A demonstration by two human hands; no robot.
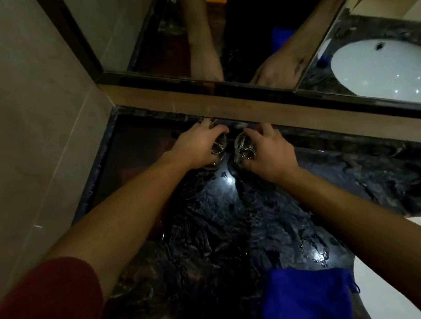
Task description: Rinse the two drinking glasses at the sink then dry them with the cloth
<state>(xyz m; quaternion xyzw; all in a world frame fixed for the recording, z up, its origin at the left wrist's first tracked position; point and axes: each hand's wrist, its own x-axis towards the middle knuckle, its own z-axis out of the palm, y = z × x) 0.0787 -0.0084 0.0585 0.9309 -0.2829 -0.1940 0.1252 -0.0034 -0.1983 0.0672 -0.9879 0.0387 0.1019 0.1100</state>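
Observation:
Two clear drinking glasses stand side by side at the back of the dark marble counter, close to the wall ledge. My left hand wraps around the left glass. Around the right glass my right hand is closed in the same way. Both glasses appear to rest on the counter. A blue cloth lies crumpled near the counter's front edge, beside the white sink at the lower right.
A mirror runs along the back wall above a tan ledge and reflects my arms and the sink. A tiled wall closes off the left side. Water drops glisten on the counter near the sink.

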